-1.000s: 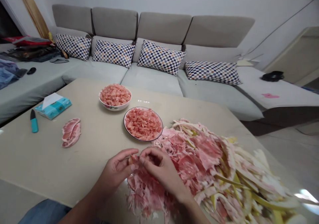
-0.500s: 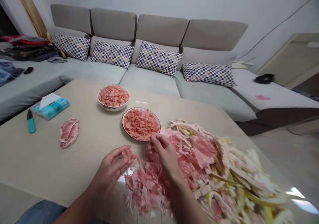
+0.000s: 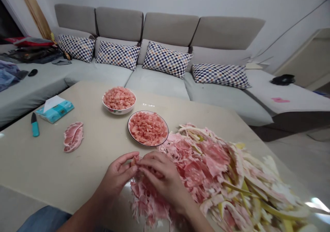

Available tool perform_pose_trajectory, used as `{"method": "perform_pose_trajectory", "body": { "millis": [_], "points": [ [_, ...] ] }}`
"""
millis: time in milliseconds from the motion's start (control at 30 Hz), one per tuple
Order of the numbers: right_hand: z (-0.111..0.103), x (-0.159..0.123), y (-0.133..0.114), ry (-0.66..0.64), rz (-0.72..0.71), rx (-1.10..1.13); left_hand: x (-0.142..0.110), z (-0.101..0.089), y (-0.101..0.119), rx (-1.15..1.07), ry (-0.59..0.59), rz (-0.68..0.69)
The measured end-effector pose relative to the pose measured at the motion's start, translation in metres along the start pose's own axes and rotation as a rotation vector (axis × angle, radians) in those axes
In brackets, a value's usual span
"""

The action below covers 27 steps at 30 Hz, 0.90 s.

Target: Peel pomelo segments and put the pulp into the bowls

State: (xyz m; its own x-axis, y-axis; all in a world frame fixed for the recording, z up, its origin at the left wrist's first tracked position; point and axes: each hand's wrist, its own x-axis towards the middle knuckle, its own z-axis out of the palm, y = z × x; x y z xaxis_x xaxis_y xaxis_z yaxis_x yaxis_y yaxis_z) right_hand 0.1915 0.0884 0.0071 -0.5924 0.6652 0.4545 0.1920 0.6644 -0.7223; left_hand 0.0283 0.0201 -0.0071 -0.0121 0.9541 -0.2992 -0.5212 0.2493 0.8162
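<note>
My left hand point(image 3: 119, 175) and my right hand point(image 3: 160, 179) meet at the near edge of the table, fingers pinched together on a small piece of pink pomelo point(image 3: 134, 162). They work over the near end of a big heap of pink and yellow pomelo peel point(image 3: 219, 172) that spreads to the right. Just beyond the hands stands a dark-rimmed plate point(image 3: 148, 128) full of peeled pink flesh. A white bowl point(image 3: 119, 100) heaped with the same flesh sits farther back.
Two unpeeled pomelo segments point(image 3: 73, 136) lie on the beige table point(image 3: 41, 163) at the left. A teal-handled knife point(image 3: 34, 124) and a blue tissue pack point(image 3: 55, 108) lie near the left edge. A grey sofa point(image 3: 160, 77) with checked cushions runs behind.
My right hand reached out to the plate half a second ago and has come back to meet my left hand over the pomelo piece. The left hand stayed in place.
</note>
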Motion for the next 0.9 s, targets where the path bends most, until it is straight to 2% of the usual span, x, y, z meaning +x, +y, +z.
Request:
{"method": "perform_pose_trajectory", "body": {
  "millis": [167,300,500,633,700,800,900],
  "points": [
    [0.003,-0.003,-0.005,-0.068,-0.062,-0.100,0.003,-0.006,-0.005,0.019,-0.084,0.018],
    [0.003,-0.002,-0.003,-0.095,-0.021,-0.083,0.004,-0.009,-0.005,0.068,-0.142,0.013],
    [0.006,0.001,-0.005,-0.093,0.064,-0.020,0.005,-0.008,-0.004,0.135,-0.127,0.043],
    [-0.004,0.002,-0.006,-0.100,0.125,-0.012,0.004,-0.007,-0.003,0.159,-0.081,0.020],
    [-0.012,0.004,-0.002,-0.028,0.177,-0.014,0.002,-0.006,-0.002,0.136,-0.051,-0.018],
    [-0.017,0.008,0.012,0.156,0.259,-0.044,0.002,-0.004,-0.001,0.081,0.003,-0.061],
    [-0.014,0.009,0.033,0.265,0.221,-0.125,0.003,-0.003,-0.002,0.081,0.043,-0.069]
  ]
}}
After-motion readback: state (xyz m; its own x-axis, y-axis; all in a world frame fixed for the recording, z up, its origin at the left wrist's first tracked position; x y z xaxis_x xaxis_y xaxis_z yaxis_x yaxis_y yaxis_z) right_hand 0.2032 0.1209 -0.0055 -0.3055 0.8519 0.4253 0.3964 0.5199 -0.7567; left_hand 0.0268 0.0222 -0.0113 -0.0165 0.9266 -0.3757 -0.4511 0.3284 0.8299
